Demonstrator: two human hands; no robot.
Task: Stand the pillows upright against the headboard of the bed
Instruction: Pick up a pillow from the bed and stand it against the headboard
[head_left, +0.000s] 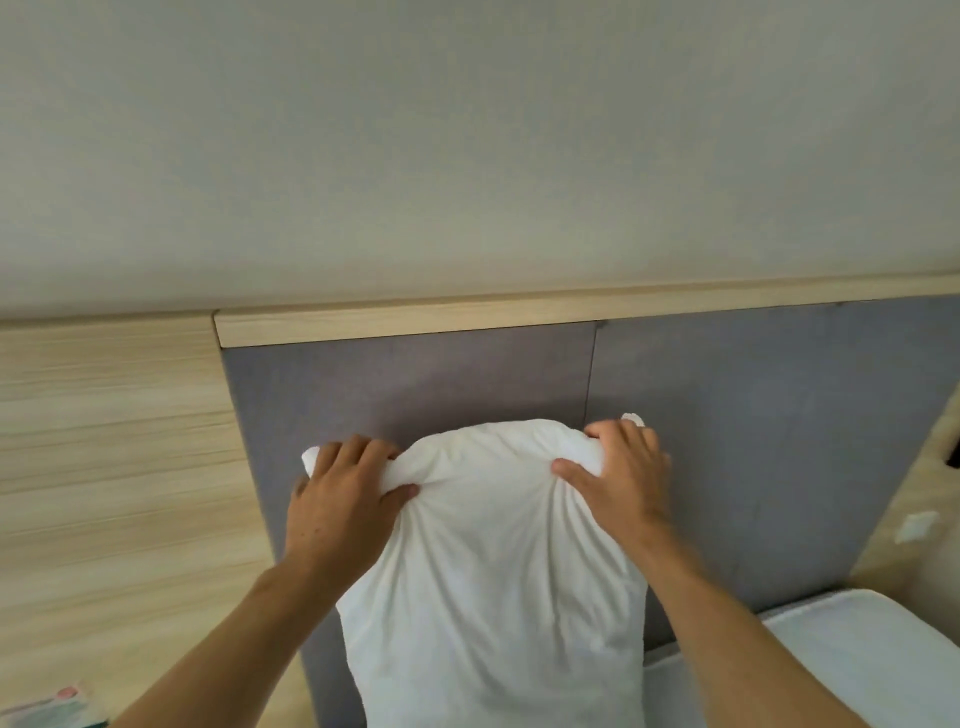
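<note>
A white pillow (493, 571) stands upright on its short end, its back close to the grey padded headboard (753, 426). My left hand (343, 493) grips its top left corner, fingers curled over the fabric. My right hand (618, 473) grips the top right corner the same way. The cloth bunches into folds between my thumbs. The pillow's lower end runs out of the frame at the bottom.
A light wooden ledge (519, 312) caps the headboard, with a pale wall above. Wood-grain panelling (114, 441) fills the left side. A white mattress corner (852, 660) lies at the lower right. A wooden surface with a small white object (917, 526) is at the right edge.
</note>
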